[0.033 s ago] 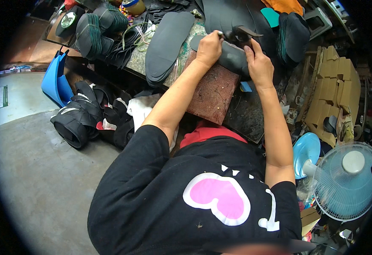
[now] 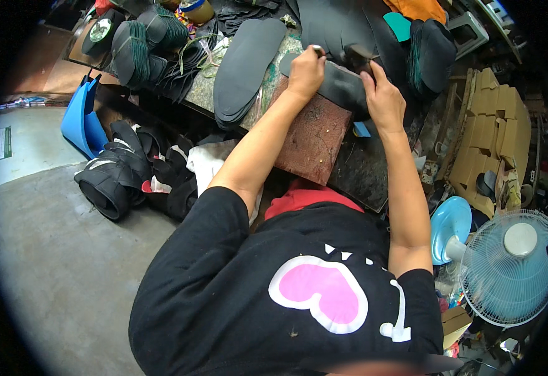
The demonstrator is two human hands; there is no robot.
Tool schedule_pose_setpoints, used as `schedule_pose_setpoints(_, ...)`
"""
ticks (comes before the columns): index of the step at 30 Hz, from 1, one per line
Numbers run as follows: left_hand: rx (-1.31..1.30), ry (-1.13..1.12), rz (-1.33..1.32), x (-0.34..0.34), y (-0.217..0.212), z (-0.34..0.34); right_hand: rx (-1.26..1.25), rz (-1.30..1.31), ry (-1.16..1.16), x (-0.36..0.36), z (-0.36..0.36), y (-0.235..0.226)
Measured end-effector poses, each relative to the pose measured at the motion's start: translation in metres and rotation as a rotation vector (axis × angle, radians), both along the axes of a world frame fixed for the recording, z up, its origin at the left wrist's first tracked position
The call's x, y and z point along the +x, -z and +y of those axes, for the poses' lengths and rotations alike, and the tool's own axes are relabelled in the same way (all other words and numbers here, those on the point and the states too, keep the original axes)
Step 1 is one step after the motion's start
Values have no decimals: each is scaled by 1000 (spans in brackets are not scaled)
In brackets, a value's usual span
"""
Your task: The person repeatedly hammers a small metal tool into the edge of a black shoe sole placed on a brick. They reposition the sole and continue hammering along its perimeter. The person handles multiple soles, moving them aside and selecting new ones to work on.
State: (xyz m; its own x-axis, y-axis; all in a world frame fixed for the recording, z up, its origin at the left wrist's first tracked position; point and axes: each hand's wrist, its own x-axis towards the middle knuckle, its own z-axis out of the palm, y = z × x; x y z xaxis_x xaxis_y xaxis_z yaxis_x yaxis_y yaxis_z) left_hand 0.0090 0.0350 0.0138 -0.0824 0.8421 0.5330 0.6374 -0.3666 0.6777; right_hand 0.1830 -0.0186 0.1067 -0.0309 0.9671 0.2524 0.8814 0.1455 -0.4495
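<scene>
My left hand is closed around a short dark rod-like tool, held over a dark sole-shaped piece; its exact kind is mostly hidden by the fingers. In my right hand is a hammer, its head blurred by motion and raised just right of the left hand. The sole piece lies across the far end of a reddish-brown block. To the left rests a stack of dark grey shoe soles.
Bundles of soles tied with green cord sit at the far left; another bundle is at the right. Black strap pieces fill the space below the table's left side. Cardboard boxes and a fan stand on the right.
The hammer head has swung slightly away from the tool and blurred. My left hand has shifted a little left, and the sole piece shows more between the hands.
</scene>
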Motion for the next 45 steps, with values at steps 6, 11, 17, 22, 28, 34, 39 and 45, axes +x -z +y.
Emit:
schedule_pose_setpoints(6, -277, 40, -721, -7, 5, 2, -117, -45, 42, 18, 1, 31)
schedule_pose_setpoints(11, -265, 90, -504, -7, 5, 0, -59, -25, 25, 9, 3, 10)
schedule_pose_setpoints(17, -80, 76, -210, -6, 2, -1, 353, 208, -198, 0, -6, -35)
schedule_pose_setpoints(22, 19, 96, 72, 7, -1, -1, 200, 13, -160, -8, -8, -20)
schedule_pose_setpoints(28, -286, 4, -647, 3, 8, 1, -12, -22, 59, 16, -9, 8)
schedule_pose_setpoints(34, -218, 75, -530, 4, 10, 0, 20, -19, 61, 13, -7, -8)
schedule_pose_setpoints(39, -105, 74, -214, 6, 3, -4, 343, 145, -121, 8, -13, -36)
schedule_pose_setpoints(45, 42, 81, 88, 22, 1, -6, 25, 94, -19, 3, -17, -9)
